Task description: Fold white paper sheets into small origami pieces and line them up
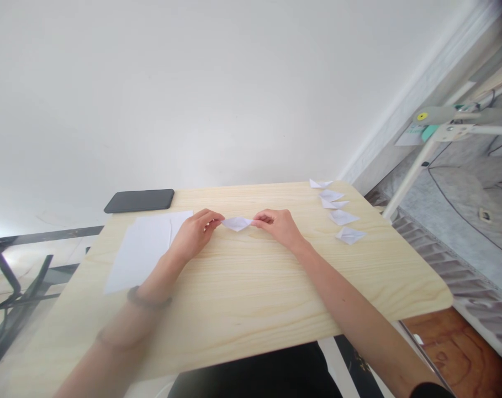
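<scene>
A small folded white paper boat [237, 223] is stretched between my two hands, just above or on the table. My left hand [196, 232] pinches its left tip between thumb and fingers. On the opposite tip, my right hand [278, 225] has closed in the same kind of pinch. White paper sheets [143, 249] lie on the table beside and partly behind my left forearm. To the right of my right hand, several folded paper boats [344, 217] form a rough column near the table's right side.
The light wooden table [242, 298] stands against a white wall [234, 94]. A black phone [139, 200] lies at its back left corner. White metal poles [416, 166] rise beyond the right edge, and dark metal legs [2, 265] stand on the floor at left.
</scene>
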Tool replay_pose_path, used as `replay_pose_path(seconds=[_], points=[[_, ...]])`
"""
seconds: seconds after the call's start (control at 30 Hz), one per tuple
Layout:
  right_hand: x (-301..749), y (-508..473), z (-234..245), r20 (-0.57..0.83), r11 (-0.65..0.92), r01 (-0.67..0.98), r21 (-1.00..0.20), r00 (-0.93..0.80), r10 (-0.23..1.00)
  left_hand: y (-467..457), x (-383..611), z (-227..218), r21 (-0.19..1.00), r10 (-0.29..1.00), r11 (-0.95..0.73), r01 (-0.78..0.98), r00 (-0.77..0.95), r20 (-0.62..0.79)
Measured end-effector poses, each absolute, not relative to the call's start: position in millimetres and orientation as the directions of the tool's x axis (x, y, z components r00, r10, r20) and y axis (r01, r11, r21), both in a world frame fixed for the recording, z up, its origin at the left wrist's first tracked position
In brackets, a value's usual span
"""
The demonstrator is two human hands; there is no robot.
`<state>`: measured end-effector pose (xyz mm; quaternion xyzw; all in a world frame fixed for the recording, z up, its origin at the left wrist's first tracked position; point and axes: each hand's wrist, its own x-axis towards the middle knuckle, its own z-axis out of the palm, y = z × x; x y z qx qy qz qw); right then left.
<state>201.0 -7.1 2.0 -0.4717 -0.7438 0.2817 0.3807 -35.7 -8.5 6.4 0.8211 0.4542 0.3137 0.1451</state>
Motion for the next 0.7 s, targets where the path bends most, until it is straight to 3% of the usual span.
replay_pose_path(seconds=[0.3, 0.5, 0.7], points=[[203.5, -4.7, -0.2, 0.304, 0.421, 0.490, -0.763, -0.303, 0.903, -7.0, -36.5, 4.2, 0.661, 0.912, -0.411, 0.628, 0.275, 0.305], [200.9, -5.8, 3.7, 0.309, 0.459, 0.504, -0.731, -0.355, 0.882, -9.6, -34.1, 7.7, 0.667, 0.923, -0.384, 0.639, 0.276, 0.267], [198.5, -7.1, 6.8, 0.330, 0.519, 0.593, -0.616, -0.404, 0.853, -10.5, -31.9, 8.6, 0.673, 0.914, -0.405, 0.619, 0.287, 0.287]])
